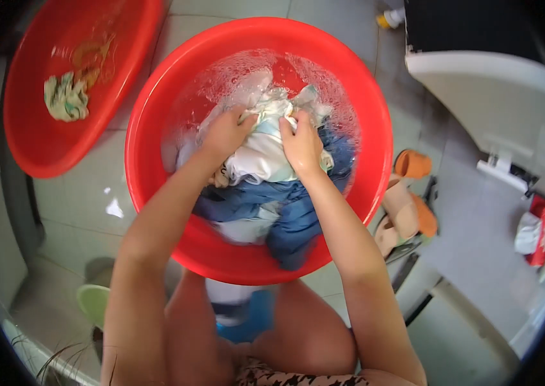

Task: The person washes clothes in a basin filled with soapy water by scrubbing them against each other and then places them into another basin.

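Left grip: clenched on a white cloth, fingers bent into the fabric. Right grip: clenched on the same cloth, thumb side facing the left grip. The two grips are apart, with folds of fabric between them.

The white cloth is bunched in the central area of a large red basin, which serves as the reference for all positions below. Pale green-blue patches mark the fabric.

Blue cloth lies inside the large basin, between the white cloth and the near wall, and extends along the right side. A light grey cloth section shows among its folds; whether it is a separate piece cannot be determined. Bubbly water occupies the far part of the large basin.

Both forearms cross above the near rim of the large basin. The legs extend beneath that rim.

Left of the large basin, toward its far side: a second red basin containing a small pale cloth. Left of the near rim: a light green container, partly hidden. Right of the large basin: orange footwear and beige footwear on the tiled floor.
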The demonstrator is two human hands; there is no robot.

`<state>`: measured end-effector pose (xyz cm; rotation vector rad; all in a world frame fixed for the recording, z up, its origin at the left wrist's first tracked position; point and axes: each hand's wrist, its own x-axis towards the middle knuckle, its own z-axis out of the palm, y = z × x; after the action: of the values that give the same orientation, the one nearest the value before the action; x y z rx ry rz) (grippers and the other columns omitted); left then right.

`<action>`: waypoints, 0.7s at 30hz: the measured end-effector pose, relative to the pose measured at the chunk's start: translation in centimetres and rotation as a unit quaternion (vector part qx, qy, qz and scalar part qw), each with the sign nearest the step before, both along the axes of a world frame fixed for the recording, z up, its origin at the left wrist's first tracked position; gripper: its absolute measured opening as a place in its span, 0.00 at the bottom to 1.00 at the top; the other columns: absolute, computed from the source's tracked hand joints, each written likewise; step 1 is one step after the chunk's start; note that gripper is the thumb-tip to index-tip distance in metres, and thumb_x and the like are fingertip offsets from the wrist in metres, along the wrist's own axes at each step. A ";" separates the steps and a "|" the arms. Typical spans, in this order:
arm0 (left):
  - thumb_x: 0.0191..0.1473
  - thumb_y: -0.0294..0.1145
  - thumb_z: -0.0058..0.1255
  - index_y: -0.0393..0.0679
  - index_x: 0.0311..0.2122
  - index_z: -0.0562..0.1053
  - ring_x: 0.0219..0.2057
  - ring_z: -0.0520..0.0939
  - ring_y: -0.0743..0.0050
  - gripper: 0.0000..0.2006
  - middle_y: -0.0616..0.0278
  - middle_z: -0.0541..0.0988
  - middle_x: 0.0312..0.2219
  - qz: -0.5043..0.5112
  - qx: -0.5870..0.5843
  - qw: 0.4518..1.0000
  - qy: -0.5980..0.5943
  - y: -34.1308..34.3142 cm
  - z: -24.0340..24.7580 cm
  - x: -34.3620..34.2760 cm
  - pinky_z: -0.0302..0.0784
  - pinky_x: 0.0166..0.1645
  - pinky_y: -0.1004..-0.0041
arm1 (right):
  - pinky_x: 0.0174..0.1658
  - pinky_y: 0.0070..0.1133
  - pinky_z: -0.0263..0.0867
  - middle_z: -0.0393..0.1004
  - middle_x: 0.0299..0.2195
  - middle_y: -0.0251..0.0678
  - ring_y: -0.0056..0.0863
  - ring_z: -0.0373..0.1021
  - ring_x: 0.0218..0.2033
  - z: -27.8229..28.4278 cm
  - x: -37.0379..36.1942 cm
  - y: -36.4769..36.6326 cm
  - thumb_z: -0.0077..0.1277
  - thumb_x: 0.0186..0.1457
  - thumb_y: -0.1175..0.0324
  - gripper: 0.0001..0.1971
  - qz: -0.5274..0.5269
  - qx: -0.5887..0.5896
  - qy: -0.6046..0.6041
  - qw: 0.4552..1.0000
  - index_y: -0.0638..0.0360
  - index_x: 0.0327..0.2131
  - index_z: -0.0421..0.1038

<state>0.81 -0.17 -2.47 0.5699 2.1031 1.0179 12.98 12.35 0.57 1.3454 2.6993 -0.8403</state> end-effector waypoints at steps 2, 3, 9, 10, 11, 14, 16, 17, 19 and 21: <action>0.53 0.46 0.48 0.45 0.41 0.75 0.34 0.80 0.47 0.17 0.45 0.79 0.30 -0.007 -0.068 0.994 0.084 -1.4 -3.8 0.1 0.74 0.40 0.60 | 0.42 0.38 0.65 0.74 0.37 0.53 0.51 0.70 0.39 -2.0 0.2 -0.1 0.48 0.53 0.53 0.20 -0.029 -0.051 -0.016 0.998 0.60 0.40 0.66; 0.53 0.46 0.48 0.44 0.40 0.74 0.35 0.79 0.48 0.17 0.44 0.79 0.31 -0.012 -0.062 0.992 0.112 -1.2 -4.8 0.8 0.73 0.40 0.60 | 0.42 0.37 0.65 0.74 0.37 0.53 0.50 0.71 0.40 -2.9 0.9 0.5 0.48 0.52 0.51 0.22 -0.045 -0.071 -0.028 0.996 0.60 0.41 0.66; 0.49 0.40 0.49 0.44 0.39 0.71 0.40 0.76 0.53 0.14 0.52 0.77 0.34 -0.306 -0.074 0.877 0.362 -4.5 -7.4 3.3 0.72 0.42 0.57 | 0.47 0.36 0.65 0.70 0.45 0.46 0.45 0.68 0.46 -4.6 2.8 -0.5 0.48 0.52 0.58 0.18 0.032 -0.067 -0.069 0.995 0.55 0.45 0.66; 0.46 0.38 0.49 0.46 0.38 0.73 0.39 0.75 0.53 0.13 0.55 0.75 0.33 -0.283 -0.075 0.883 0.367 -5.0 -8.4 2.8 0.72 0.42 0.58 | 0.46 0.36 0.65 0.70 0.44 0.45 0.44 0.68 0.46 -4.8 2.7 -1.3 0.49 0.52 0.58 0.18 0.039 -0.037 -0.061 0.997 0.55 0.44 0.67; 0.47 0.37 0.49 0.45 0.38 0.73 0.39 0.75 0.53 0.13 0.55 0.75 0.33 -0.283 -0.095 0.886 0.355 -4.4 -8.1 3.0 0.72 0.42 0.59 | 0.46 0.36 0.66 0.71 0.44 0.44 0.44 0.69 0.45 -4.9 3.2 -1.5 0.49 0.51 0.58 0.18 0.045 -0.002 -0.060 0.997 0.55 0.44 0.67; 0.51 0.35 0.47 0.41 0.38 0.74 0.38 0.76 0.54 0.12 0.53 0.76 0.34 -0.273 -0.157 0.893 0.321 -2.3 -6.6 3.6 0.71 0.42 0.60 | 0.42 0.38 0.67 0.74 0.37 0.42 0.46 0.71 0.39 -5.0 4.4 -1.2 0.51 0.50 0.59 0.17 0.058 0.033 0.037 0.997 0.56 0.42 0.69; 0.53 0.33 0.46 0.38 0.38 0.74 0.37 0.76 0.54 0.11 0.53 0.76 0.34 -0.258 -0.201 0.894 0.307 -1.1 -5.2 3.0 0.70 0.42 0.60 | 0.38 0.34 0.67 0.73 0.33 0.40 0.40 0.72 0.36 -4.0 4.5 -0.9 0.51 0.50 0.62 0.14 0.059 -0.027 0.024 0.998 0.60 0.39 0.68; 0.54 0.32 0.46 0.39 0.37 0.74 0.35 0.75 0.58 0.10 0.55 0.75 0.32 -0.209 -0.126 0.944 0.224 -1.2 -4.3 2.4 0.70 0.41 0.63 | 0.36 0.32 0.67 0.73 0.31 0.39 0.37 0.72 0.34 -3.3 4.4 -0.4 0.51 0.50 0.64 0.13 0.059 -0.054 0.019 0.997 0.61 0.37 0.68; 0.55 0.31 0.46 0.41 0.35 0.74 0.30 0.74 0.66 0.08 0.60 0.74 0.28 -0.105 0.026 0.993 0.036 -2.9 -2.6 2.0 0.69 0.40 0.70 | 0.34 0.26 0.66 0.72 0.29 0.34 0.25 0.70 0.32 -2.1 5.6 1.2 0.52 0.48 0.66 0.12 -0.059 -0.295 0.178 0.937 0.61 0.36 0.69; 0.54 0.26 0.44 0.40 0.33 0.72 0.31 0.72 0.78 0.05 0.65 0.73 0.28 -0.058 0.141 0.986 -0.063 -2.3 1.7 1.5 0.67 0.38 0.77 | 0.30 0.17 0.61 0.69 0.27 0.29 0.13 0.64 0.31 0.1 6.6 2.8 0.52 0.47 0.70 0.09 -0.156 -0.462 0.297 0.821 0.63 0.32 0.68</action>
<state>2.35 -2.51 -0.78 0.7378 1.8052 1.2599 19.62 15.14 0.71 1.3548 1.7340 -2.5017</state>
